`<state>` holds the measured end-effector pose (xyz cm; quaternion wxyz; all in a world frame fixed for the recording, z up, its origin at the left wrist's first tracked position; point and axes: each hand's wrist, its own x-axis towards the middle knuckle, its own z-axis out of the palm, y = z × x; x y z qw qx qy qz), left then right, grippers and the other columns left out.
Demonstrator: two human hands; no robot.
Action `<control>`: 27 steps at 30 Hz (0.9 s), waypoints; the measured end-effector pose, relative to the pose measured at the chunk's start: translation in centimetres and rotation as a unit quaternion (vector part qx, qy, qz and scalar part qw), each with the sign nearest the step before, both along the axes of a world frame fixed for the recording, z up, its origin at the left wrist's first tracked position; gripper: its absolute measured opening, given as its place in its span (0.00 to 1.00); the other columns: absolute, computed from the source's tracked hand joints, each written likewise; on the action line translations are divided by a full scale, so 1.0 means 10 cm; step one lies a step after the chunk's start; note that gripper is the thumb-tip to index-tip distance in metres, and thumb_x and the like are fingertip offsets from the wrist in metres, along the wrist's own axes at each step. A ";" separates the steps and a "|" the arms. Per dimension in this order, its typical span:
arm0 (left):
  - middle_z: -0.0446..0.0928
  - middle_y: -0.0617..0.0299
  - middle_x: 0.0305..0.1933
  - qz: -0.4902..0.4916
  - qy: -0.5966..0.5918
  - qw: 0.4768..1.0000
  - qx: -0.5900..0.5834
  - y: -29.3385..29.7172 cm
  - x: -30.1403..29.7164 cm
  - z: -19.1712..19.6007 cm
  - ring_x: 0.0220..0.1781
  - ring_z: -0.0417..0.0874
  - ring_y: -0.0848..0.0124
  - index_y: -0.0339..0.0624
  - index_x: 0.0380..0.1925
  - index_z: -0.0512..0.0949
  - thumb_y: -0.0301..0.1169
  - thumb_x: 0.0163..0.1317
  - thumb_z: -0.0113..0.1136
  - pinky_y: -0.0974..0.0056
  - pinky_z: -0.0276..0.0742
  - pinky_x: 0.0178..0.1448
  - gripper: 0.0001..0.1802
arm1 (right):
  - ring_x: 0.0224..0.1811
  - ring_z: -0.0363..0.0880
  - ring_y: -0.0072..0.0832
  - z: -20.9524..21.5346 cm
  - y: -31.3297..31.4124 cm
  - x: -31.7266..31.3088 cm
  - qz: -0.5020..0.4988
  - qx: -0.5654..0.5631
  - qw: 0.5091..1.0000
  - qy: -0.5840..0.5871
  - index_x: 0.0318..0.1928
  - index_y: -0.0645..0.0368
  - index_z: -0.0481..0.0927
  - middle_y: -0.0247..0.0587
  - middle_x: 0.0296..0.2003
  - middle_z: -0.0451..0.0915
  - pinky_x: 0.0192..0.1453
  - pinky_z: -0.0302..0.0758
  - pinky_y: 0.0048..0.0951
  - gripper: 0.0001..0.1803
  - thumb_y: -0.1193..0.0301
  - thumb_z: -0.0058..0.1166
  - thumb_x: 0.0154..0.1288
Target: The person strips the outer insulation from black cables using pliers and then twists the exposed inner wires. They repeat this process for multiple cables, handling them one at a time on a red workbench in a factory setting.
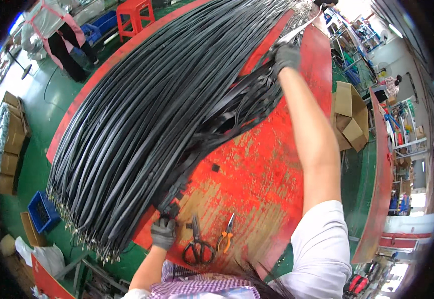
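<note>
Long black cables (pixel 142 114) lie in a thick bundle across a worn red table (pixel 257 169), their metal-tipped ends hanging over the near left edge. A looser bunch of flat black cables (pixel 237 107) runs along the bundle's right side. My left hand (pixel 163 233), in a grey glove, is closed at the near end of this bunch, by some black end pieces (pixel 169 207). Far up the table, my outstretched right hand (pixel 287 57), gloved too and slightly blurred, closes on the bunch's far part. Black-handled scissors (pixel 198 248) and orange-handled pliers (pixel 225 236) lie near my body.
A small black square piece (pixel 215 168) lies on the tabletop. Right of the table stands an open cardboard box (pixel 349 117). On the left are a blue bin (pixel 43 208), stacked cartons (pixel 12 144), a red stool (pixel 134 17) and another person (pixel 57 35).
</note>
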<state>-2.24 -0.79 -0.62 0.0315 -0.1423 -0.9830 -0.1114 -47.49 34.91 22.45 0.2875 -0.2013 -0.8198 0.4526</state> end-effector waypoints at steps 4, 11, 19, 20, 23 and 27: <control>0.68 0.59 0.25 -0.015 0.010 0.999 0.028 0.03 0.00 0.04 0.27 0.71 0.59 0.51 0.26 0.71 0.31 0.37 0.53 0.56 0.66 0.27 0.11 | 0.24 0.69 0.34 -0.24 0.39 -0.09 0.102 -0.578 0.799 0.132 0.27 0.58 0.73 0.38 0.20 0.73 0.32 0.68 0.34 0.15 0.64 0.34 0.60; 0.68 0.57 0.25 -0.006 0.007 0.997 0.070 0.00 0.01 -0.07 0.27 0.70 0.58 0.49 0.25 0.71 0.30 0.39 0.50 0.56 0.65 0.26 0.08 | 0.36 0.74 0.31 -2.46 -1.65 1.60 0.261 -0.559 0.784 -0.064 0.44 0.58 0.69 0.36 0.34 0.75 0.36 0.76 0.39 0.16 0.67 0.49 0.56; 0.69 0.61 0.24 -0.008 0.033 0.997 0.076 -0.05 0.02 -0.16 0.25 0.71 0.62 0.51 0.25 0.72 0.30 0.40 0.49 0.58 0.66 0.25 0.08 | 0.27 0.75 0.36 -1.73 -0.98 1.28 0.338 0.056 0.918 -0.201 0.26 0.59 0.74 0.45 0.23 0.76 0.33 0.70 0.32 0.18 0.61 0.35 0.59; 0.69 0.60 0.24 -0.011 0.036 0.996 0.082 -0.05 0.00 -0.15 0.26 0.71 0.62 0.51 0.25 0.72 0.30 0.40 0.49 0.58 0.66 0.26 0.09 | 0.24 0.73 0.30 -1.55 -0.83 1.19 0.343 0.003 0.923 -0.173 0.28 0.59 0.73 0.41 0.21 0.74 0.30 0.70 0.29 0.15 0.61 0.40 0.58; 0.68 0.61 0.24 -0.009 0.035 0.998 0.059 -0.07 0.06 -0.16 0.26 0.71 0.62 0.50 0.25 0.72 0.31 0.40 0.49 0.58 0.66 0.26 0.08 | 0.23 0.72 0.26 -0.67 -0.72 1.09 0.291 -0.096 0.942 -0.136 0.31 0.61 0.72 0.39 0.19 0.73 0.30 0.69 0.28 0.13 0.64 0.48 0.50; 0.68 0.61 0.23 -0.021 0.039 0.997 0.067 -0.07 0.02 -0.12 0.26 0.71 0.62 0.51 0.26 0.72 0.32 0.42 0.49 0.59 0.66 0.26 0.08 | 0.20 0.72 0.30 0.83 0.50 0.64 0.209 0.404 0.888 -0.072 0.26 0.59 0.73 0.41 0.23 0.75 0.27 0.69 0.29 0.06 0.72 0.45 0.47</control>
